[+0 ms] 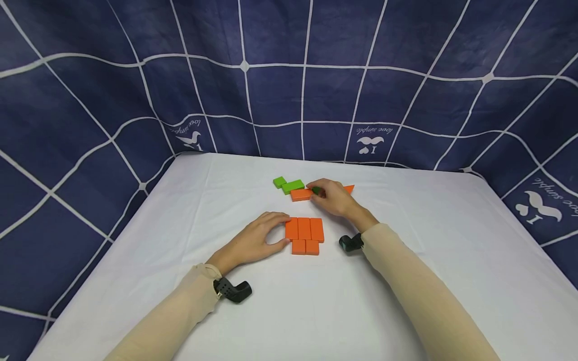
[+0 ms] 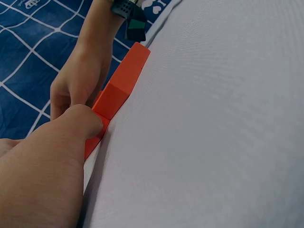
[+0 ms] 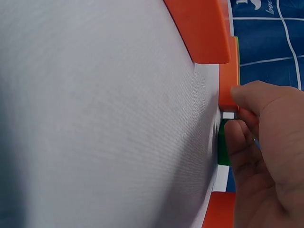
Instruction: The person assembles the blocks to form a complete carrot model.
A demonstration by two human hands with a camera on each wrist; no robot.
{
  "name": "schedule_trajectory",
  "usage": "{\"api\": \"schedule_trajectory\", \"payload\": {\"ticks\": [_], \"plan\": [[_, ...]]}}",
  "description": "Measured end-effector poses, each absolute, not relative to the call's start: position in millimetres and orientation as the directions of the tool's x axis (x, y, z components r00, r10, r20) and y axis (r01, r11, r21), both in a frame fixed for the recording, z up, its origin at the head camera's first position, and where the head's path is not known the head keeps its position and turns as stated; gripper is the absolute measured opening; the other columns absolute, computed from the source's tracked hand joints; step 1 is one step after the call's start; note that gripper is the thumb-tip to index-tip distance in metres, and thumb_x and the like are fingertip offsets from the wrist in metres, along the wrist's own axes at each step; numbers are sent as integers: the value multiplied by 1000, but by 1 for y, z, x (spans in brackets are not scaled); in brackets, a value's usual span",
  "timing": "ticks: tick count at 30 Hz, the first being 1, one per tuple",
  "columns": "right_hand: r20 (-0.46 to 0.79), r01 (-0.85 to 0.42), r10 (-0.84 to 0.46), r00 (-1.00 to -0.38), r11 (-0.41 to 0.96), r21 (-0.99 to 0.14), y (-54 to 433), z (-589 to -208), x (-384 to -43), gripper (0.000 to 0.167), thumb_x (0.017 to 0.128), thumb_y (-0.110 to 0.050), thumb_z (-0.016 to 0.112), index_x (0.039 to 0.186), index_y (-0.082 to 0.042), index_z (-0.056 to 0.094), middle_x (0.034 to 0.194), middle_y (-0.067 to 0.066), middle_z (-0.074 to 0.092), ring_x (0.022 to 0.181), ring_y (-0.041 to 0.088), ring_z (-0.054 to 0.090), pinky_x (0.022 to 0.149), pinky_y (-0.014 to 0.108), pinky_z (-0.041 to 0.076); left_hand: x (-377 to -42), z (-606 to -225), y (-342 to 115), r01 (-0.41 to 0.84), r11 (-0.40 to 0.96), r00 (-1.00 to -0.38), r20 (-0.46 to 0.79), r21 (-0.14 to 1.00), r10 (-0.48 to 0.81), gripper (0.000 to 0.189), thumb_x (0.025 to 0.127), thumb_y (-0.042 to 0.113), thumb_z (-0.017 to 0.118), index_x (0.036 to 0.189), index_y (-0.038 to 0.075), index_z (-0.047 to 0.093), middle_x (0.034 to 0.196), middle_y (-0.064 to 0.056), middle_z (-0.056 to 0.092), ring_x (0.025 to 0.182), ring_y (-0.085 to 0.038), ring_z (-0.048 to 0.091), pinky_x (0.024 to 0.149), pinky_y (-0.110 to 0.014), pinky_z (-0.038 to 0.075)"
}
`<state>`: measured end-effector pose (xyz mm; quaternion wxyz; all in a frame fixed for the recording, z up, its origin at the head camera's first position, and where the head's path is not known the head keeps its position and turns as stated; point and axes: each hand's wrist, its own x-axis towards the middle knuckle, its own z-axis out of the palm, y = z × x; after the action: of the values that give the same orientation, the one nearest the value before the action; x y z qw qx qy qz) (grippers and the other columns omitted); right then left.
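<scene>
Three upright orange blocks (image 1: 304, 229) lie side by side on the white table, with two smaller orange blocks (image 1: 305, 247) against their near edge. My left hand (image 1: 255, 238) touches the left side of this group with its fingertips, thumb apart. Farther back, my right hand (image 1: 334, 197) pinches a dark green block (image 1: 317, 191), partly hidden by the fingers; in the right wrist view the green block (image 3: 223, 145) shows behind the thumb. Just left of these fingers lies an orange block (image 1: 300, 195). A pointed orange piece (image 1: 349, 189) sticks out beyond the right hand.
Two light green blocks, a longer one (image 1: 293, 187) and a small one (image 1: 279, 182), sit at the back, left of the right hand. A navy curtain (image 1: 280, 95) with white lines hangs behind the white tabletop (image 1: 289, 311). Each wrist wears a black camera.
</scene>
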<state>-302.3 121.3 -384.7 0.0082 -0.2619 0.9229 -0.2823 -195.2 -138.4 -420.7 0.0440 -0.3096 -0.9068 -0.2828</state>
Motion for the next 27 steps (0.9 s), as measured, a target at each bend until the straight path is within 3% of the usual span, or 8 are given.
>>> {"api": "schedule_trajectory", "payload": {"ticks": [19, 27], "plan": [[88, -468, -492, -866, 736, -490, 125, -382, -290, 34, 95, -20, 72, 126, -5, 72, 104, 8, 71, 90, 21, 61, 83, 33, 54, -195, -421, -139, 597, 638, -798, 271, 487, 539, 56, 95, 35, 72, 144, 11, 58, 147, -4, 58, 137, -20, 52, 119, -42, 42], [85, -362, -406, -910, 678, -640, 134, -387, -282, 35, 91, -19, 74, 122, -3, 74, 108, 10, 75, 96, 21, 68, 91, 36, 58, -194, -421, -138, 596, 638, -798, 275, 487, 536, 55, 95, 35, 72, 143, 11, 59, 146, -3, 58, 136, -20, 52, 118, -41, 42]]}}
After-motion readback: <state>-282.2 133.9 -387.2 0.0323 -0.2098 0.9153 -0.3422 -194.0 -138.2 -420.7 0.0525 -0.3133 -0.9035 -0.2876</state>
